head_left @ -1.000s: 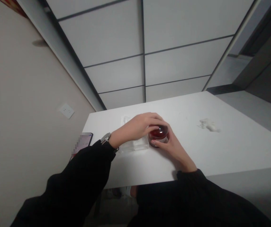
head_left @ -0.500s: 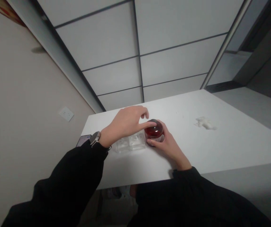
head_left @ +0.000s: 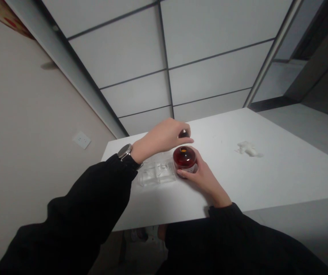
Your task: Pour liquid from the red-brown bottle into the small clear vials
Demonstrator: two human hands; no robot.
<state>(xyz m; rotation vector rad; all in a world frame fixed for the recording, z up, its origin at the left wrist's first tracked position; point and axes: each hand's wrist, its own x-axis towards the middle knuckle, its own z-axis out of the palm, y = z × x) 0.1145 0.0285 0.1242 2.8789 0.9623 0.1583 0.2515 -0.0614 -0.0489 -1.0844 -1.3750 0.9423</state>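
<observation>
A round bottle of dark red liquid (head_left: 184, 157) stands upright on the white table, with a pale label low on its side and an orange-yellow spot at its top. My right hand (head_left: 202, 173) is wrapped around its right side and front. Just above the bottle, apart from it, my left hand (head_left: 169, 133) is closed on a dark cap (head_left: 184, 133), partly hidden by the fingers. A clear plastic tray with compartments (head_left: 157, 173) sits left of the bottle, beneath my left forearm.
A crumpled white tissue-like piece (head_left: 248, 148) lies on the right part of the white table (head_left: 281, 175). Sliding panel doors (head_left: 210, 76) rise behind the table. A wall socket (head_left: 82, 140) is on the left wall.
My left hand has lifted up off the bottle's top with the dark cap, uncovering the orange-yellow spot. My right hand stays around the bottle.
</observation>
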